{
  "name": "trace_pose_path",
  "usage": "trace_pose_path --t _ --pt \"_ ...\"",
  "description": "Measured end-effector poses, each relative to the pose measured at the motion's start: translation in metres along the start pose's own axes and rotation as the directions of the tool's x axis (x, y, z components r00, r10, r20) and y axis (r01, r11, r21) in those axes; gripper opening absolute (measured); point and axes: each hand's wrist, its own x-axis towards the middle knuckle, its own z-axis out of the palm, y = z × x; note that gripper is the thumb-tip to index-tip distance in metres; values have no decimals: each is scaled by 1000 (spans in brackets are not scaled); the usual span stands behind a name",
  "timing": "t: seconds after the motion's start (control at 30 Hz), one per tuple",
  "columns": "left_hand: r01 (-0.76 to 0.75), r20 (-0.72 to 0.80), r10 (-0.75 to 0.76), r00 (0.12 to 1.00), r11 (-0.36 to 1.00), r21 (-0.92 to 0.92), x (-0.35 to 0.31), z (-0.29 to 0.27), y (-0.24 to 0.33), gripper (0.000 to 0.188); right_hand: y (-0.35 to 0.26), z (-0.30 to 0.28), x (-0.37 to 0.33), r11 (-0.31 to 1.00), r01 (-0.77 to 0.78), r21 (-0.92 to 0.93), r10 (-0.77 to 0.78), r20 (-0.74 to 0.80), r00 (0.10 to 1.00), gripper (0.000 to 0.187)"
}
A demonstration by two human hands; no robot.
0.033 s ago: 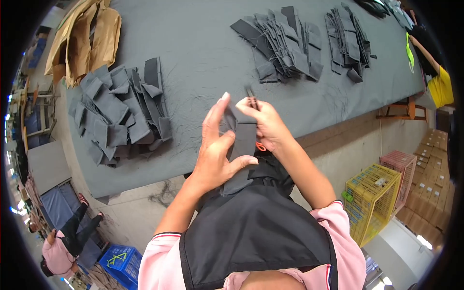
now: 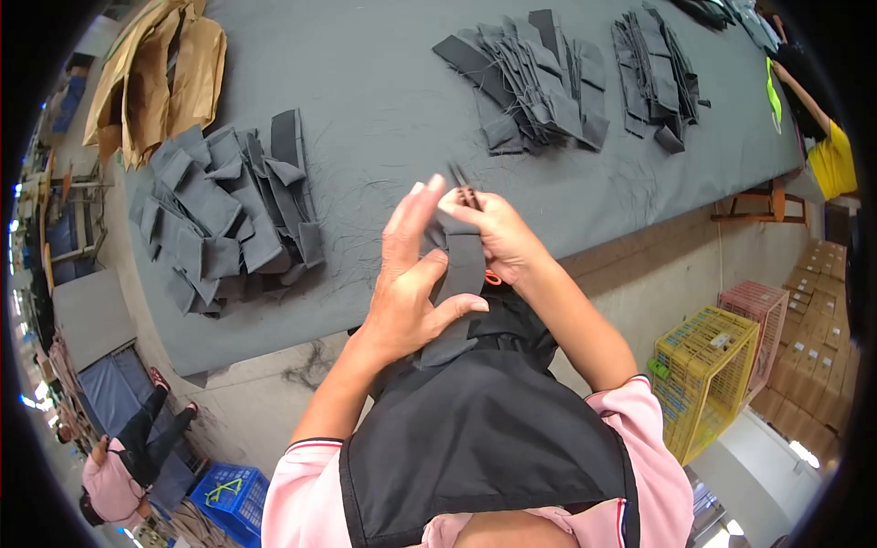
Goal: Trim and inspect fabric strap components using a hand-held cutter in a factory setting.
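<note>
Grey fabric strip [image 2: 463, 265], one: upright at the clock's centre, in front of the dark apron [image 2: 484, 447], held between both hands.
Left hand [image 2: 402, 292]: pinching the strip, thumb laid across its face, other fingers extended toward 12 o'clock.
Right hand [image 2: 504, 239]: closed about a small dark cutting tool [image 2: 469, 197], blades blurred, pointing to 12; thumb by the strip's upper end.
Orange loop [image 2: 492, 277], one: just below the right hand.
Grey-topped table [image 2: 375, 100], bearing: loose grey pile [image 2: 215, 219], between 9 and 10 o'clock; sheaf of strips [image 2: 548, 100], 1 o'clock; smaller sheaf [image 2: 660, 78], between 1 and 2.
Brown paper [image 2: 187, 82], crumpled: 10 o'clock.
Yellow crate [image 2: 699, 361]: near 4.
</note>
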Motion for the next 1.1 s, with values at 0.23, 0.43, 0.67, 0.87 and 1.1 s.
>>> trace_pose_path --t 0.23,0.43,0.67,0.87,1.1 --pt "236 11 -246 969 917 -322 -22 4 -24 38 25 -9 -18 617 416 -668 -579 -27 815 24" --pt "318 -5 -361 932 826 -465 -29 2 -28 39 23 3 -67 298 415 -859 -712 89 696 29" --pt "306 5 -339 941 844 -441 -26 0 -23 38 19 1 -70 153 434 -888 -723 199 661 28" --pt "328 -3 -362 932 848 -416 -26 -1 -21 35 21 2 -69 85 461 -883 -776 232 587 29" --pt "331 14 -360 933 843 -424 -24 0 -19 33 16 2 -68 32 476 -879 -753 292 590 29"
